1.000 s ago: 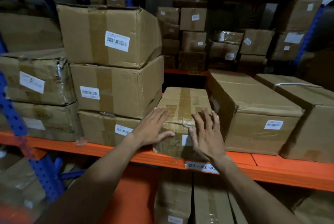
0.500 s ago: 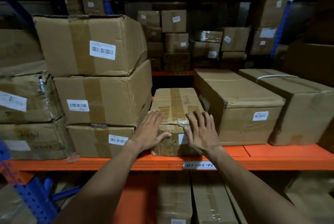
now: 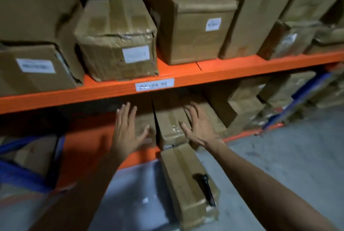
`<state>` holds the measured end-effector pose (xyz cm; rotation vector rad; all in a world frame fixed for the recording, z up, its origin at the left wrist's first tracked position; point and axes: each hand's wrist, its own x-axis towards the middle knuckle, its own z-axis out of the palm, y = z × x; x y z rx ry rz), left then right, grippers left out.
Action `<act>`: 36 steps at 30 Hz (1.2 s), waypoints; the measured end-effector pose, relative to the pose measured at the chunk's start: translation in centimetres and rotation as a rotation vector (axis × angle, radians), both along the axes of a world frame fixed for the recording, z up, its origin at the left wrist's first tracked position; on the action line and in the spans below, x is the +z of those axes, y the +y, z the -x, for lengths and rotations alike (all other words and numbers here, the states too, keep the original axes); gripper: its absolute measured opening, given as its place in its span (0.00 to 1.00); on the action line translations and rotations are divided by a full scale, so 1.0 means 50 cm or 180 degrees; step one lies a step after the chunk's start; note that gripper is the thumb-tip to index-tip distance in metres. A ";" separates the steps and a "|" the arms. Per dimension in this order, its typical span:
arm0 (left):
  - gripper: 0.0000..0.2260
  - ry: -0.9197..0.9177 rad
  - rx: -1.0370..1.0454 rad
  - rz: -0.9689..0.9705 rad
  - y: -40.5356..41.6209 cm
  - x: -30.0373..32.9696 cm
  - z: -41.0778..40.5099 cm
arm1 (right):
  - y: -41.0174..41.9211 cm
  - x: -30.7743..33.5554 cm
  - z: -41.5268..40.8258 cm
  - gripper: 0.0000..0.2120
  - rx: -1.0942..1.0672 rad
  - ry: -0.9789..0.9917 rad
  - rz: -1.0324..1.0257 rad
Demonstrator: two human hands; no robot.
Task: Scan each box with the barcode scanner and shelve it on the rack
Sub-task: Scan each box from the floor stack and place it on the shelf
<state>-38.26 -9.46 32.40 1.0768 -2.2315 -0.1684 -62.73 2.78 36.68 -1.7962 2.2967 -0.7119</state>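
Note:
The taped cardboard box (image 3: 119,39) with a white label stands on the orange shelf (image 3: 223,71), between a stack at left and a longer box (image 3: 189,16) at right. Both my hands hang below that shelf, fingers spread and holding nothing: my left hand (image 3: 128,130) and my right hand (image 3: 199,126), in front of boxes on the lower level. On the floor below lies a long cardboard box (image 3: 186,180) with the black barcode scanner (image 3: 205,186) resting on top of it.
A white location label (image 3: 154,84) sits on the shelf beam. More boxes (image 3: 247,111) fill the lower level at right. A blue rack upright (image 3: 301,100) stands at right, blue bracing at left. Grey concrete floor (image 3: 288,156) spreads to the right.
My hands have come off the taped box and dropped below the shelf. The view has tilted down, and the floor box with the scanner has come into sight.

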 end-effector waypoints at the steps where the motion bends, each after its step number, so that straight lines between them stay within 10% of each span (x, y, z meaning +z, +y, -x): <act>1: 0.34 -0.0074 -0.0042 -0.0331 0.042 -0.047 0.015 | 0.041 -0.042 0.019 0.29 -0.0086 -0.0039 -0.0246; 8: 0.30 -0.0358 -0.0405 -0.2127 0.290 -0.347 0.108 | 0.274 -0.297 0.098 0.41 -0.0601 -0.0444 -0.1215; 15: 0.30 -0.0677 -0.0238 -0.2907 0.426 -0.610 0.195 | 0.382 -0.559 0.150 0.31 -0.0876 -0.0714 -0.1699; 27: 0.37 -0.0815 -0.0182 -0.2411 0.517 -0.921 0.284 | 0.302 -0.920 0.201 0.41 -0.1077 -0.1265 -0.1921; 36: 0.34 -0.1037 -0.0005 -0.2192 0.535 -0.948 0.285 | 0.388 -0.938 0.220 0.35 -0.1337 -0.2161 -0.1074</act>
